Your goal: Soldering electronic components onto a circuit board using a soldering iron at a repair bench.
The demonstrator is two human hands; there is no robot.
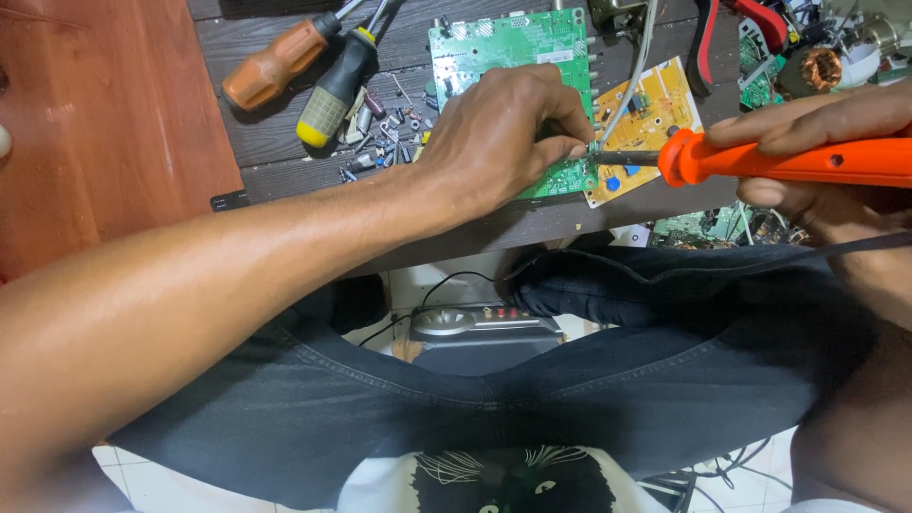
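Observation:
A green circuit board (508, 47) lies on a dark wooden table (266, 133). My left hand (508, 128) rests on the board's near right corner, fingertips pinched at its edge on something too small to make out. My right hand (826, 157) grips an orange-handled soldering iron (788, 160), held level, its dark tip (622, 158) pointing left and meeting the board edge beside my left fingertips. A thin grey wire (632, 76) runs down from the top toward that spot.
A yellow circuit board (651, 104) sits right of the green one. Two screwdrivers, orange-handled (275, 65) and black-and-yellow (337, 85), lie at the back left beside several loose small components (385, 133). Red-handled pliers (750, 24) and more boards clutter the back right. A grey device (475, 328) sits under the table.

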